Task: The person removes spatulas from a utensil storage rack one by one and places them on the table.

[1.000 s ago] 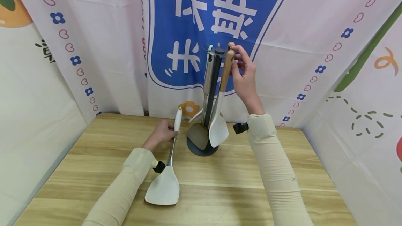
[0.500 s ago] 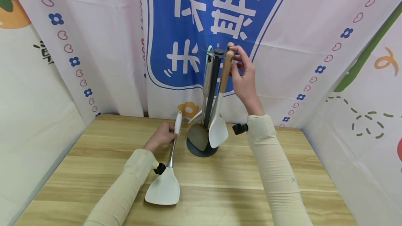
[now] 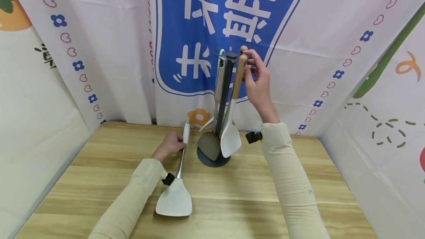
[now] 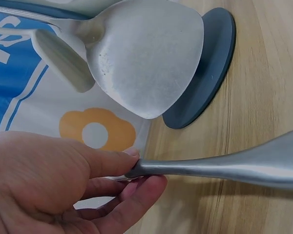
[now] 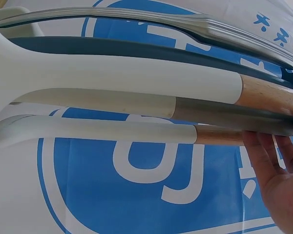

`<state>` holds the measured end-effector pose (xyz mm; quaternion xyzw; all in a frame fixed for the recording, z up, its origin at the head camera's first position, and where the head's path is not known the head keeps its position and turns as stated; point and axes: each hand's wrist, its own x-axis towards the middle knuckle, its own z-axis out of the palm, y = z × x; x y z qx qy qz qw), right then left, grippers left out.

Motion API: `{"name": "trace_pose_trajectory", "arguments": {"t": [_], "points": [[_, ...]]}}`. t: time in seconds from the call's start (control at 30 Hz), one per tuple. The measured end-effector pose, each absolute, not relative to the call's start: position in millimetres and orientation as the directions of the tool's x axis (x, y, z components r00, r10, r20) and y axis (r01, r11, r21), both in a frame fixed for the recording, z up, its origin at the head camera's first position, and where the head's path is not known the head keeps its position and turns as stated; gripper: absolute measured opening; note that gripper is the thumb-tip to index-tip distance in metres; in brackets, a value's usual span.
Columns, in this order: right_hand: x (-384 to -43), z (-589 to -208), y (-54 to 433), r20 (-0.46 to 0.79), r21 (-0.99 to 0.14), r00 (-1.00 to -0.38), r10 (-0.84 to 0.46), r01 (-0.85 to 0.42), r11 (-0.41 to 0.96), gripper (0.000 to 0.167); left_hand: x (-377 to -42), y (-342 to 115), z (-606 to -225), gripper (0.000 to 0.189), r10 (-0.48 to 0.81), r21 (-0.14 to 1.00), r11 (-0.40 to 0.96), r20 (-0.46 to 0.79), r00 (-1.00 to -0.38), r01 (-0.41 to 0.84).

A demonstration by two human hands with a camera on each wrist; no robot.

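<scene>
A white-bladed spatula (image 3: 174, 200) with a steel neck and white handle lies slanted on the left of the table, blade toward the front. My left hand (image 3: 170, 145) pinches it between thumb and fingers where handle meets neck. Beside it stands a dark utensil rack (image 3: 214, 163) hung with several tools. In front hang a steel turner (image 3: 209, 146) and a white spatula with a wooden handle (image 3: 231, 141). My right hand (image 3: 260, 84) grips at the tops of the wooden handles. In the right wrist view, its fingers touch the rear wooden handle (image 5: 219, 135); its thumb is mostly cut off.
The wooden table (image 3: 275, 202) extends in front of the rack and to both sides. A white curtain with a blue printed panel (image 3: 172, 21) hangs right behind the rack. A mint-coloured loop (image 3: 221, 52) shows at the rack's top.
My left hand has lowered the white-handled spatula's handle end a little, and its blade has shifted slightly right. The right hand and rack stay where they were.
</scene>
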<state>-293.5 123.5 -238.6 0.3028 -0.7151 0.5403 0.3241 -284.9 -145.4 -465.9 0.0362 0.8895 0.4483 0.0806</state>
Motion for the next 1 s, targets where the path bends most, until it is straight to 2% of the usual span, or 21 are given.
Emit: {"name": "trace_pose_trajectory", "arguments": {"t": [0.3, 0.6, 1.0], "points": [[-324, -256, 131, 0.789, -0.58, -0.609, -0.079, -0.782, 0.228, 0.034, -289, -149, -476, 0.008, 0.132, 0.801, 0.599, -0.11, -0.985, -0.01], [-327, -257, 134, 0.808, -0.549, -0.581, -0.1, -0.803, 0.232, 0.034, -293, -151, -484, 0.009, 0.135, 0.809, 0.587, -0.108, -0.985, -0.008], [-328, -257, 133, 0.8, -0.564, -0.593, -0.09, -0.795, 0.222, 0.034, -292, -153, -484, 0.01, 0.167, 0.817, 0.577, -0.112, -0.979, 0.005]]}}
